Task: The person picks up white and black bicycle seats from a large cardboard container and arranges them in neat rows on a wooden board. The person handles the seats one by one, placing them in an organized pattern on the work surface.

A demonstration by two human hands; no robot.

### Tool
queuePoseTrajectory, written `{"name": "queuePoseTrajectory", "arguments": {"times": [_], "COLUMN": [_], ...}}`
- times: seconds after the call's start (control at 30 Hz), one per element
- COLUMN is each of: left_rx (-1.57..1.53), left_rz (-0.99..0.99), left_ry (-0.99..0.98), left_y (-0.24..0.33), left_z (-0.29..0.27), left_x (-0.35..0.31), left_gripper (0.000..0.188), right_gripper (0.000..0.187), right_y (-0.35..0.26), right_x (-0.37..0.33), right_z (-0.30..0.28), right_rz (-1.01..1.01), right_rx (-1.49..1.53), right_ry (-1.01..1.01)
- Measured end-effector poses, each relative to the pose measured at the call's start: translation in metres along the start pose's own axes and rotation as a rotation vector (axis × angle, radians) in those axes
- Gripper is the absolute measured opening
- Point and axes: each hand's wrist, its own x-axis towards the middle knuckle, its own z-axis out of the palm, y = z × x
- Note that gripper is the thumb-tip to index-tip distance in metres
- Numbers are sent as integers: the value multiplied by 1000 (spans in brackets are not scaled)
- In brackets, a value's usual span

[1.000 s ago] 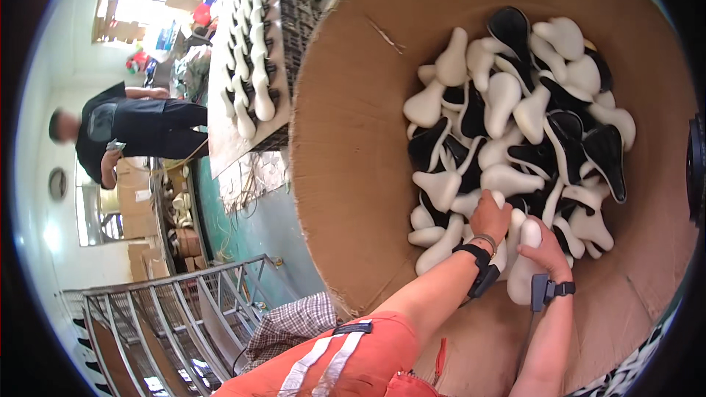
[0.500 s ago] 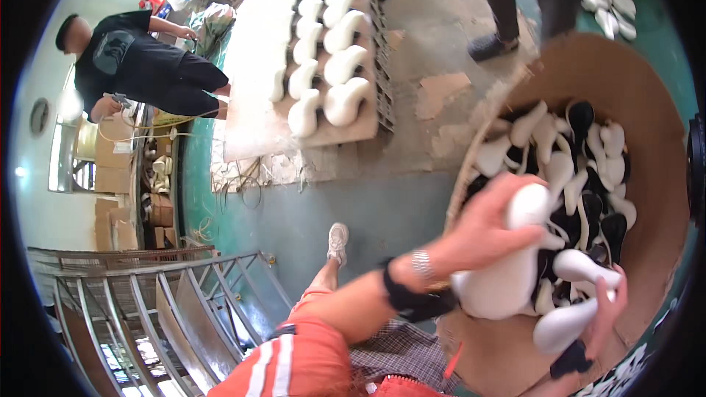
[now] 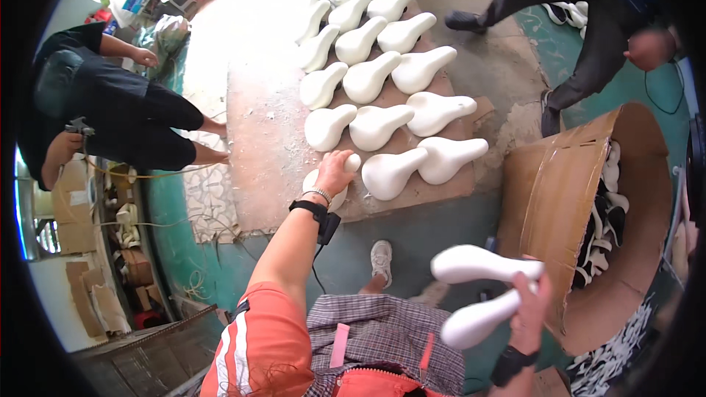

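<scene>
My left hand (image 3: 334,173) is closed over a white bicycle saddle (image 3: 313,181) at the near edge of a low flat board (image 3: 265,132). The saddle's wide end and rounded nose show on either side of my fingers. On the board stand several rows of white saddles (image 3: 393,174), noses pointing up and right. My right hand (image 3: 528,305) grips two more white saddles by their narrow noses, an upper one (image 3: 478,265) and a lower one (image 3: 482,320). Both hang apart from the board, in front of my checked apron (image 3: 382,323).
A large cardboard box (image 3: 548,198) with black and white saddles inside stands at the right. A person in black (image 3: 140,103) at the left holds a gun-shaped tool (image 3: 79,128) with a hose. Another person's legs (image 3: 581,88) are at the far right. A metal rack (image 3: 147,353) sits lower left.
I have turned left from the box to the board. My left hand has carried a saddle from over the box to the board's near edge. The right hand's two saddles have left the box.
</scene>
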Motion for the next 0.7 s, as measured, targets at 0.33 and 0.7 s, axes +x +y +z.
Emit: {"name": "queuePoseTrajectory", "arguments": {"times": [0.33,0.7], "left_rx": [-258,-212], "left_rz": [513,149], "left_ry": [-395,-388], "left_y": [72,-127], "left_z": [-100,-178], "left_x": [-99,-114], "left_gripper": [61,64], "right_gripper": [35,60], "right_y": [94,200], "right_x": [-28,62], "right_z": [219,334], "right_rz": [-168,95], "right_rx": [-142,43], "right_ry": [-207,-143]}}
